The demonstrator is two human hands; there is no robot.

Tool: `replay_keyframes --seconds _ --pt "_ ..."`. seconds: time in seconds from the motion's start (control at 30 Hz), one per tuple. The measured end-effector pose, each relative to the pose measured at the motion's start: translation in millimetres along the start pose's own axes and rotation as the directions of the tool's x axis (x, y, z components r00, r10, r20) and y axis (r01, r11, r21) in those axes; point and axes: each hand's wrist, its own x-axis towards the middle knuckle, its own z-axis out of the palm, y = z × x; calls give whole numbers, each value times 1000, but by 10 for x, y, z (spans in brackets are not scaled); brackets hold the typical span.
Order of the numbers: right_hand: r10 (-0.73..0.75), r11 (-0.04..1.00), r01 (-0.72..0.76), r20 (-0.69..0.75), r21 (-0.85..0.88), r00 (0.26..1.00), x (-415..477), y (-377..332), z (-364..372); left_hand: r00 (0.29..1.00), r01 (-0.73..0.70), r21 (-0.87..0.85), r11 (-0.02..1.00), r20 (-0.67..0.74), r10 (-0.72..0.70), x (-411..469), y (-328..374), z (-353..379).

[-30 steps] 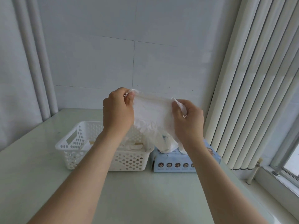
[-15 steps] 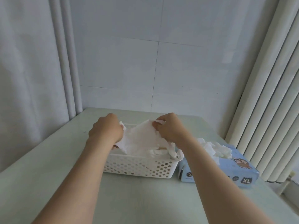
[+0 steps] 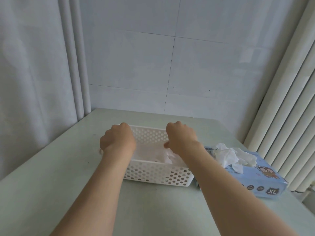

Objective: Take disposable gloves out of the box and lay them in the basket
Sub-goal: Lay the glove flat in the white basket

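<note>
hands over basket | grip hidden | glove blurred, part-covered

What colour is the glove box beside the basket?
The glove box is light blue with an XL mark, seen best in the head view.

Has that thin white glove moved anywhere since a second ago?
Yes. The glove has gone down: it was held up above the basket, and now it lies inside it.
</note>
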Motion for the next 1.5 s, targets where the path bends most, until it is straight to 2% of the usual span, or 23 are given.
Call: replay_keyframes --seconds 0.1,0.17,0.27,0.3,0.37,0.47,0.57,0.63,0.7,0.8,0.9,0.97,1.03,1.17,1.33,1.43,1.5 --pt "-18 997 11 -89 -81 996 -25 4 -40 998 -48 -27 998 -37 47 6 54 -15" --pt "17 1000 -18 -66 -8 998 -72 32 -88 992 -119 -37 992 -41 117 8 83 -30" --pt "18 955 -83 224 285 974 -189 69 -198 977 -189 -90 978 87 196 10 98 -5" --pt "6 939 -115 316 325 949 -224 71 -212 963 -198 -96 976 165 212 2 96 14" --pt "-6 954 -108 380 279 925 -237 84 -194 927 -210 -94 973 298 229 4 94 82" --pt "4 969 -90 350 230 937 -233 96 -167 899 -232 -76 970 365 244 39 78 153" --pt "11 990 -40 208 135 978 -231 136 -166 892 -236 -68 969 380 244 66 78 167" --pt "-14 998 5 139 67 990 -221 157 -152 889 -232 -68 970 390 240 61 83 161" --pt "-75 997 71 133 39 988 -222 146 -140 894 -220 -74 973 383 232 50 77 151" --pt "-152 987 144 129 72 980 -236 102 -100 909 -202 -108 973 348 227 39 78 109" --pt "-176 984 171 172 39 969 -247 75 -39 900 -257 -196 946 309 309 34 140 73" --pt "-177 982 165 145 89 973 -271 103 -39 890 -297 -226 928 287 354 -11 216 52" --pt "-166 966 150 59 212 984 -314 164 -102 899 -343 -217 914 205 387 -36 287 75" --pt "-72 921 141 -196 363 978 -439 345 -194 907 -418 -268 868 -65 416 -185 520 118" --pt "96 876 123 -417 467 904 -680 758 -153 789 -613 -300 731 -285 544 -609 917 158" --pt "181 835 118 -470 538 864 -829 1061 -101 717 -697 -311 645 -313 624 -812 1087 238" --pt "216 803 103 -448 587 867 -928 1236 -56 683 -730 -314 607 -301 666 -945 1174 303"
